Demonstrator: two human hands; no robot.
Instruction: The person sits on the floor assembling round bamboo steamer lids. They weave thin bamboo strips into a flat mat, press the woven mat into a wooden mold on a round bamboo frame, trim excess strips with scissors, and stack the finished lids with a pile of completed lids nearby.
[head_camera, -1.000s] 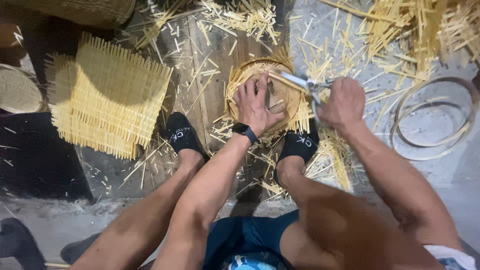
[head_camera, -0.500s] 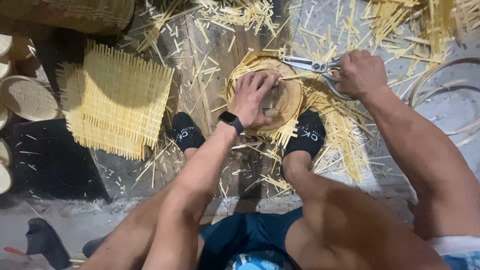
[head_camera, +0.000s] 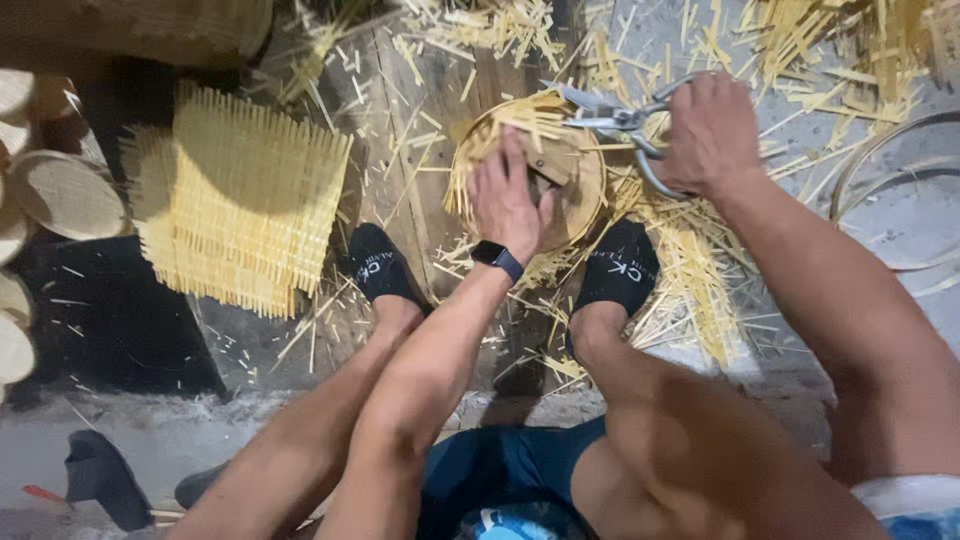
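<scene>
— On the floor between your feet, what have you got?

— You have a round woven tray (head_camera: 575, 185) there, lying on a dark plank (head_camera: 415, 150) just beyond your black socks (head_camera: 618, 268). Your left hand (head_camera: 508, 195) lies flat on it, fingers spread wide, pressing down; it grips nothing. A black watch (head_camera: 497, 260) sits on that wrist.

— And your right hand?

— Your right hand (head_camera: 708, 130) is closed around the looped handles of metal shears (head_camera: 615, 122). The blades point left and stand apart over the far rim of the tray, among loose strip ends sticking out past it.

— What lies about you?

— To the left, well apart from the tray, a square woven mat (head_camera: 240, 205) with frayed edges rests on the floor. At the far left edge, round lids (head_camera: 62, 192) are stacked or laid side by side. Cut bamboo strips (head_camera: 690, 270) are scattered thick to the right of your right foot and across the far side of the floor. At the right edge lie thin bent hoops (head_camera: 905, 190), partly out of view. A dark woven basket (head_camera: 150, 25) sits at the far left.
</scene>
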